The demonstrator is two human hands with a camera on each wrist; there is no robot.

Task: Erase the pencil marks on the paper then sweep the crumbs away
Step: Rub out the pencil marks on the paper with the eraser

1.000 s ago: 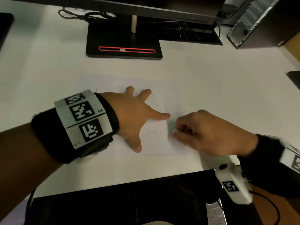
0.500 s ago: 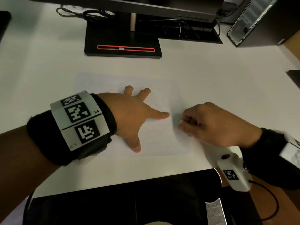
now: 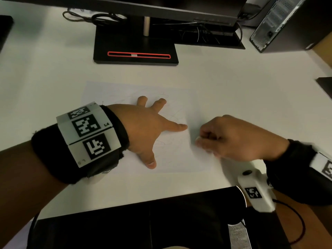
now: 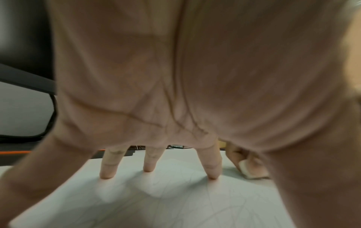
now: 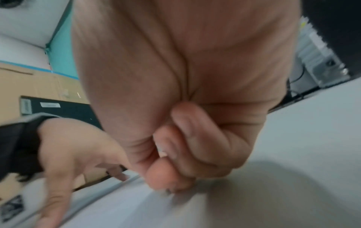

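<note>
A white sheet of paper [image 3: 111, 92] with faint pencil scribbles lies flat on the white desk [image 3: 233, 90]. My left hand [image 3: 152, 126] presses it down with spread, straight fingers; the fingertips [image 4: 107, 175] touch the sheet. My right hand [image 3: 231, 137] is curled at the paper's right edge and pinches a small white eraser [image 3: 198, 139] against the surface. In the left wrist view the eraser [image 4: 246, 169] shows between the right hand's fingers. In the right wrist view the right hand [image 5: 171, 182] hides the eraser almost wholly. No crumbs can be made out.
A black monitor stand [image 3: 134, 49] with a red-outlined slot sits behind the paper, with cables [image 3: 100, 18] beside it. A computer case [image 3: 280, 22] stands at the back right. A dark object [image 3: 140, 223] lies along the desk's near edge.
My right hand with the eraser has slid right, from over the paper's right part to its right edge. The left hand has stayed pressed on the sheet.
</note>
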